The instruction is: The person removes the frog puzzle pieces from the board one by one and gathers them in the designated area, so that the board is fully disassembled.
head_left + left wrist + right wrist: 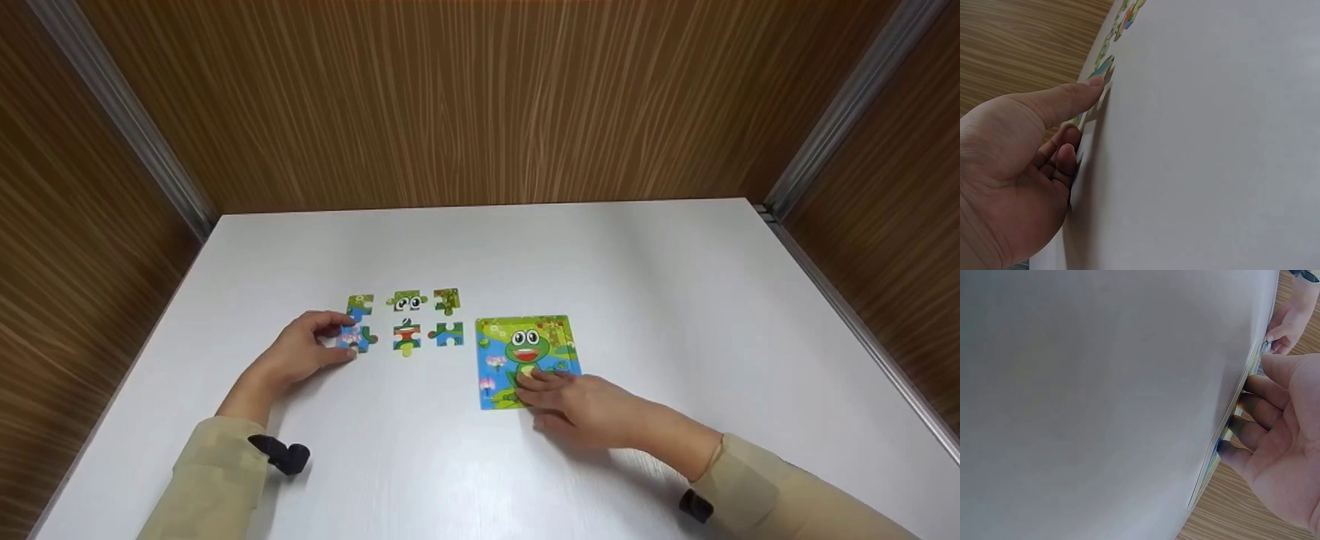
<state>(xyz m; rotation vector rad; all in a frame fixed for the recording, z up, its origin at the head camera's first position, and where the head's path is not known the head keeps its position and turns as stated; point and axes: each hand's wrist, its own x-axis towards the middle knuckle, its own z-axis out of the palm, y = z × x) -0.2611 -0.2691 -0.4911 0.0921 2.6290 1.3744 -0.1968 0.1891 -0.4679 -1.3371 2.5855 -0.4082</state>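
Note:
My left hand (304, 349) pinches a blue and pink jigsaw piece (364, 337) between thumb and fingertips at the left of the loose pieces. In the left wrist view the thumb (1081, 95) lies along that piece's edge, low over the table. My right hand (592, 409) rests with straight fingers on the lower right of a square frog puzzle board (499, 345). The right wrist view shows the right fingertips (1235, 450) laid on the board's surface. Part of the frog's body is hidden under that hand.
Several loose jigsaw pieces lie in two rows left of the board: the frog's eyes piece (407, 302), a red mouth piece (407, 335), a tree piece (447, 299), a blue-green piece (450, 334) and a green corner piece (361, 303). Wood-grain panels (480, 105) enclose the white table (420, 480).

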